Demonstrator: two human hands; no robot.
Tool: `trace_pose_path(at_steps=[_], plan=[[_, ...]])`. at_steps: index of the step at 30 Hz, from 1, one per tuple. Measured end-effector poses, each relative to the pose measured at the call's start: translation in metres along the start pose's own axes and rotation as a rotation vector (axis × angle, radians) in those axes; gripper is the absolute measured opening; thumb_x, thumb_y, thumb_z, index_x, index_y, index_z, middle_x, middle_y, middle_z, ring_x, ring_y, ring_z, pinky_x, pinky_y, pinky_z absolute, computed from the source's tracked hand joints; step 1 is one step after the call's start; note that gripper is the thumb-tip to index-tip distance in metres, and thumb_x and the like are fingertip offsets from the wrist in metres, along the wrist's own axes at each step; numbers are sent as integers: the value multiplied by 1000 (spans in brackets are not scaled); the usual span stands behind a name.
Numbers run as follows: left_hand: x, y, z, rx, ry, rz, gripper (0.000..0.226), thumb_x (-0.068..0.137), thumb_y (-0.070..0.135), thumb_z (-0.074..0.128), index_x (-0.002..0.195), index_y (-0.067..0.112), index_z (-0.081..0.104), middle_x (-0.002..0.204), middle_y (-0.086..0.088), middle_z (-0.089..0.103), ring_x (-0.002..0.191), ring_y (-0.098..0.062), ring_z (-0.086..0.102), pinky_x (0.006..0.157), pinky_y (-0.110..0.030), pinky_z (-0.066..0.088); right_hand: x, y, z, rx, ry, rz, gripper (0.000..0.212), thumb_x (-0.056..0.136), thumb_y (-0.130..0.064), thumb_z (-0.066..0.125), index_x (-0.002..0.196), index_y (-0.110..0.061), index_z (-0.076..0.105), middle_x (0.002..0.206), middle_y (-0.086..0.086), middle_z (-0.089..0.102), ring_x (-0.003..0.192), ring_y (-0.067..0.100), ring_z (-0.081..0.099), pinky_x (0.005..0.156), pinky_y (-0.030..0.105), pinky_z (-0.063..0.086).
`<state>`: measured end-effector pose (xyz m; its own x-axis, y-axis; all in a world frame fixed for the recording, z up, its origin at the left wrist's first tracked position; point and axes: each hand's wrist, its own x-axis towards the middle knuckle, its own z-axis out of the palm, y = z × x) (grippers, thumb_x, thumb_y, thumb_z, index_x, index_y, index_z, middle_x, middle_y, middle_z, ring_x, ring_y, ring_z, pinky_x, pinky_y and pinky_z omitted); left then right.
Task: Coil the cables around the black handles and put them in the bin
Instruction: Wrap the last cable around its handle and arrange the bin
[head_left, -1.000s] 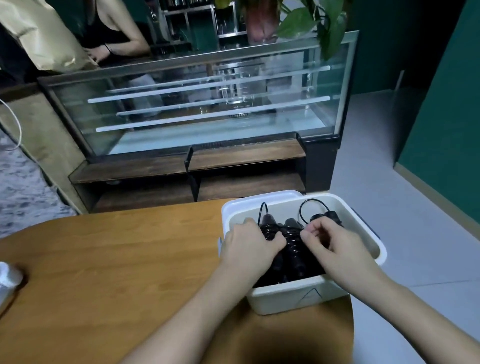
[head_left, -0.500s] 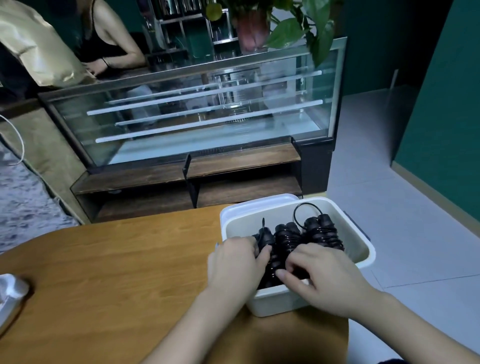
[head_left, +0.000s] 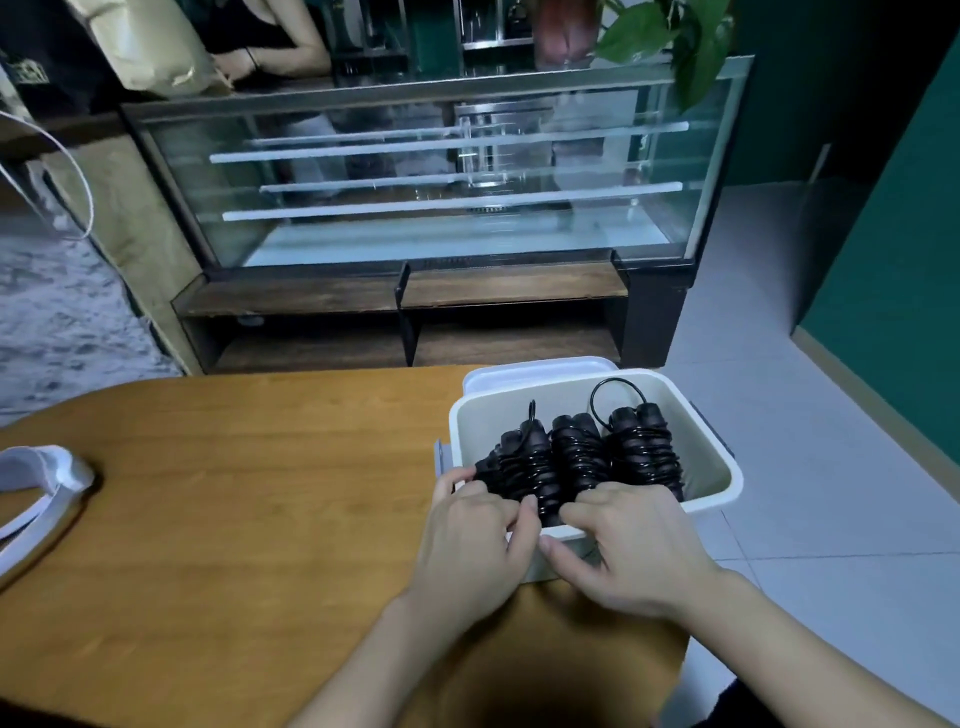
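Both hands, left (head_left: 470, 545) and right (head_left: 636, 551), at white bin's (head_left: 724, 480) near rim, fingers curled against coiled black handles (head_left: 576, 460), on wooden counter (head_left: 234, 519).

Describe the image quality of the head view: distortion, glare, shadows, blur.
Head view: wide-angle distortion bows the display case and the table edge; pale light streaks reflect off the case glass; a dark shadow falls on the table below the left hand and right hand; the coiled handles in the bin are sharp, the background slightly soft.
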<state>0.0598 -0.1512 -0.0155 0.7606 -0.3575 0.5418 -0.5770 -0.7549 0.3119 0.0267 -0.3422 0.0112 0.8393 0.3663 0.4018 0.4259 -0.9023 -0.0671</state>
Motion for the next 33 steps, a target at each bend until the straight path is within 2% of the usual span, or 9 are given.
trace_pose_path(at_steps=[4, 8, 12, 15, 20, 24, 28, 31, 33], plan=[[-21, -11, -8, 45, 130, 1, 48, 97, 29, 49, 50, 25, 42, 44, 9, 48, 53, -9, 39, 99, -34, 41, -1, -28, -3, 1, -84, -3, 48, 90, -64, 41, 61, -26, 40, 56, -9, 43, 57, 13, 52, 49, 32, 34], [-45, -21, -23, 124, 183, -1, 51, 95, 28, 50, 45, 19, 51, 41, 8, 49, 49, -14, 42, 94, -29, 40, -7, -61, -6, 37, -96, -16, 55, 89, -68, 33, 62, -22, 45, 58, -7, 50, 60, 15, 54, 51, 34, 35], [-63, -34, -48, 97, 155, -43, 53, 95, 32, 47, 46, 24, 28, 35, 8, 34, 47, -14, 28, 91, -31, 38, -4, -96, -4, 85, -82, 6, 74, 85, -81, 18, 61, -18, 47, 61, -1, 59, 63, 20, 58, 56, 36, 43], [-80, -36, -65, 86, 143, -64, 54, 95, 34, 46, 48, 24, 22, 35, 8, 34, 47, -12, 26, 93, -32, 37, -10, -119, -5, 58, -81, -1, 84, 79, -89, 7, 62, -18, 49, 62, 0, 62, 64, 20, 60, 57, 35, 45], [-120, -31, -82, 103, 175, -24, 53, 95, 32, 49, 45, 26, 32, 36, 6, 38, 49, -9, 23, 92, -29, 38, -42, -150, -16, 87, -66, 40, 81, 79, -88, 14, 64, -18, 51, 64, 0, 62, 66, 20, 61, 56, 34, 41], [-135, -26, -88, 68, 154, -48, 54, 97, 36, 49, 46, 20, 50, 40, 8, 42, 49, -14, 38, 95, -31, 38, -53, -157, -24, 167, -41, 97, 84, 78, -89, 9, 73, -19, 57, 69, -3, 63, 73, 16, 63, 63, 35, 47], [-123, -20, -90, 35, 208, -55, 48, 97, 32, 48, 50, 24, 47, 47, 14, 29, 54, -14, 31, 90, -35, 40, -42, -145, -27, 241, 3, 111, 72, 81, -85, 20, 74, -24, 58, 71, -8, 64, 75, 11, 62, 66, 35, 49], [-114, -22, -88, 13, 240, -23, 42, 97, 28, 49, 56, 34, 39, 53, 17, 22, 57, -11, 27, 91, -36, 42, -35, -137, -22, 189, 1, 57, 68, 84, -82, 23, 69, -24, 55, 67, -6, 63, 69, 15, 62, 62, 36, 49], [-110, -28, -84, 5, 232, -25, 43, 98, 29, 48, 56, 31, 38, 54, 16, 22, 57, -12, 28, 93, -38, 43, -33, -133, -16, 133, -13, 21, 70, 86, -80, 22, 67, -21, 54, 63, -4, 62, 65, 18, 62, 59, 37, 48]])
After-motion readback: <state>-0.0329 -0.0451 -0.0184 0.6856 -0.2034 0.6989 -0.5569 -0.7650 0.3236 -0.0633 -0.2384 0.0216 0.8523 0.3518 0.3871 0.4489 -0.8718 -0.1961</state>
